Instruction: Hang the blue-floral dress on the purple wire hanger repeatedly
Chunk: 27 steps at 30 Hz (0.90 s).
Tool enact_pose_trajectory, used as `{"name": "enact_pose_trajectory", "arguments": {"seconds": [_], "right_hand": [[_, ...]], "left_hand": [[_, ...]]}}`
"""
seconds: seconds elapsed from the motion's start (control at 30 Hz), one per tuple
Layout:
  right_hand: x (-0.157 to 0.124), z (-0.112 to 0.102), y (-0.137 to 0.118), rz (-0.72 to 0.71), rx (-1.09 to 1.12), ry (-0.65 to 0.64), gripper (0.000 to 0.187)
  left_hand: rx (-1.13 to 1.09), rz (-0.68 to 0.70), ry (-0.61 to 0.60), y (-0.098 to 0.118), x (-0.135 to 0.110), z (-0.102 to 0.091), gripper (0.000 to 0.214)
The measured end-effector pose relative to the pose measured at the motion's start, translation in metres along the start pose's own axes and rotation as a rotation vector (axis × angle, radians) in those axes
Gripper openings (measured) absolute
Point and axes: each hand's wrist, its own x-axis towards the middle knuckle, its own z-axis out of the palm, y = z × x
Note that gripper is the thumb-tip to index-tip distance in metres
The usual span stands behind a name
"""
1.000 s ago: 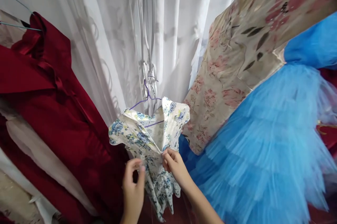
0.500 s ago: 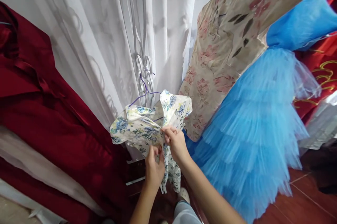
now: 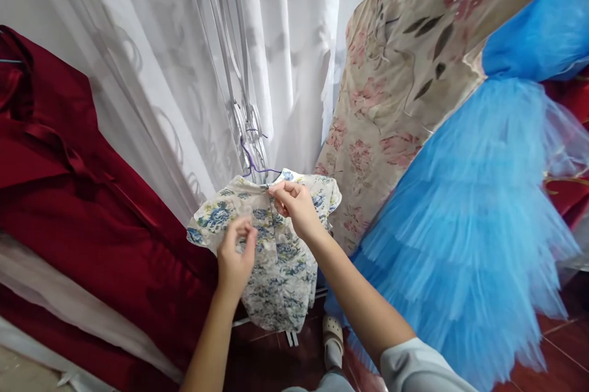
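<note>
A grey sleeve [image 3: 414,367] leads up to the right hand [image 3: 294,208], whose thumb and forefinger are pinched tight on the neck of the dress [image 3: 280,269]; the left hand [image 3: 234,257] is lower and apart from it, fingertips closed on the cloth at the dress's left chest. The dress is small and cream, printed with blue flowers, short-sleeved; it hangs flat and closed on a purple hanger [image 3: 252,166], whose hook rises just above its neck.

Half a second ago the dress gaped open and bunched, with both hands close together at its middle; now its front lies shut and smooth, the right hand has gone up to the neck, and the left has drawn aside.

Below the dress a pale shoe [image 3: 332,334] stands on the red floor [image 3: 552,349]; left of the dress hangs a dark red gown [image 3: 69,196]; right of it a blue tulle skirt [image 3: 460,214], crowding its hem; above that a beige flowered gown [image 3: 405,73], touching the dress's right sleeve; behind the dress falls a white curtain [image 3: 294,61].
</note>
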Motion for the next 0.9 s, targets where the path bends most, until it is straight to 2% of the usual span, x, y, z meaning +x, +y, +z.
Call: {"name": "enact_pose_trajectory", "arguments": {"seconds": [0.07, 0.13, 0.23, 0.3, 0.37, 0.5, 0.57, 0.63, 0.73, 0.9], "right_hand": [[0.001, -0.004, -0.003, -0.036, -0.044, -0.068, 0.022], [0.006, -0.006, -0.004, -0.073, -0.084, -0.119, 0.026], [0.012, -0.007, 0.002, -0.160, -0.145, -0.053, 0.028], [0.013, -0.006, 0.011, -0.208, -0.169, 0.000, 0.027], [0.011, -0.004, 0.022, -0.209, -0.190, -0.004, 0.026], [0.006, -0.002, 0.043, -0.119, -0.239, -0.045, 0.028], [0.006, -0.001, 0.045, -0.078, -0.208, -0.071, 0.029], [0.007, 0.002, 0.038, -0.065, -0.161, -0.120, 0.028], [0.013, 0.008, 0.019, -0.074, -0.151, -0.226, 0.027], [0.016, 0.021, 0.006, -0.144, -0.174, -0.273, 0.034]], "left_hand": [[0.069, 0.084, -0.003, 0.014, 0.041, -0.004, 0.032], [0.157, 0.185, -0.096, 0.025, 0.073, -0.005, 0.020], [0.286, 0.286, -0.198, 0.035, 0.097, -0.003, 0.015], [0.357, 0.320, -0.202, 0.036, 0.102, -0.002, 0.014], [0.388, 0.338, -0.141, 0.034, 0.104, -0.005, 0.012], [0.395, 0.259, 0.200, 0.027, 0.113, -0.025, 0.013], [0.409, 0.207, 0.268, 0.028, 0.117, -0.036, 0.012], [0.384, 0.195, 0.156, 0.030, 0.118, -0.041, 0.012], [0.309, 0.220, -0.046, 0.033, 0.111, -0.038, 0.012], [0.345, 0.253, -0.115, 0.031, 0.093, -0.033, 0.010]]}}
